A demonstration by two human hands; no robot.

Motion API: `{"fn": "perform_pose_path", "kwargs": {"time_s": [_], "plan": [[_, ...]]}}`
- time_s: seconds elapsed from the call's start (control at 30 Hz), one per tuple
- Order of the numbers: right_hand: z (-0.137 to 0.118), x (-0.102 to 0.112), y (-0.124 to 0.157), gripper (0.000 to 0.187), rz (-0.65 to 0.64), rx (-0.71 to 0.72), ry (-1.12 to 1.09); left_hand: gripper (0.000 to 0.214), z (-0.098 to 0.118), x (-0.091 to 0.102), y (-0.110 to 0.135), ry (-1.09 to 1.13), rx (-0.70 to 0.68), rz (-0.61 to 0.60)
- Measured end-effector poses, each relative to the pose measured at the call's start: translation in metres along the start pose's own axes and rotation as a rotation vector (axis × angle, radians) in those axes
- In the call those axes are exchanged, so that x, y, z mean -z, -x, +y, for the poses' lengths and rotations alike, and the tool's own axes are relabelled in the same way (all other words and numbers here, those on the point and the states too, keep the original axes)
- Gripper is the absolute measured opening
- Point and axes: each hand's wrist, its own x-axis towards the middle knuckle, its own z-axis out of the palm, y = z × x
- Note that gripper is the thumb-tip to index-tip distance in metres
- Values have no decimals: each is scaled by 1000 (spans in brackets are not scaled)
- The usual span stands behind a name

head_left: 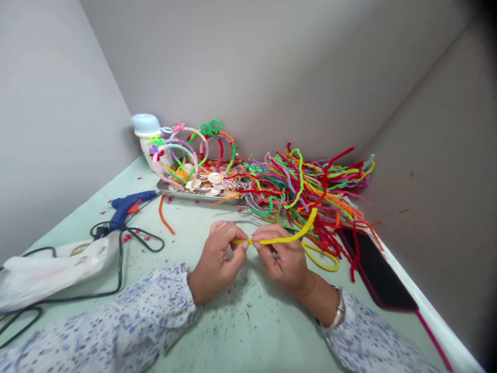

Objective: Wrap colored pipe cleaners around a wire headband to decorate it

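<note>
Between my two hands runs a yellow pipe cleaner [285,240], held over the middle of the table. My left hand [219,256] pinches it with thumb and index finger. Close beside, my right hand [283,259] also pinches it, and a longer end curves up to the right past its knuckles. The two sets of fingertips almost meet. What lies inside the left palm is hidden. Behind my hands spreads a tangled heap of colored pipe cleaners [303,181]. A yellow loop [326,264] lies just right of my right hand.
At back left, a metal tray [182,195] holds shells and pipe-cleaner headbands [190,150] next to a white bottle [146,137]. A blue glue gun [128,204] with a dark cord and a white plastic bag [58,272] lie left. A black phone-like slab [380,274] lies right.
</note>
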Motion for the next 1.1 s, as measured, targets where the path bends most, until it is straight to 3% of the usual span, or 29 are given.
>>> {"fn": "perform_pose_path", "kwargs": {"time_s": [0.27, 0.7, 1.1], "plan": [[-4, -4, 2, 5, 50, -208, -9, 11, -3, -1, -1, -30, -28, -13], [-10, -5, -1, 17, -87, -590, -185, 10, -5, -3, -1, -102, -8, -13], [-11, -6, -3, 18, -122, -710, -360, 15, -8, -6, 0, -145, -13, 0]]}}
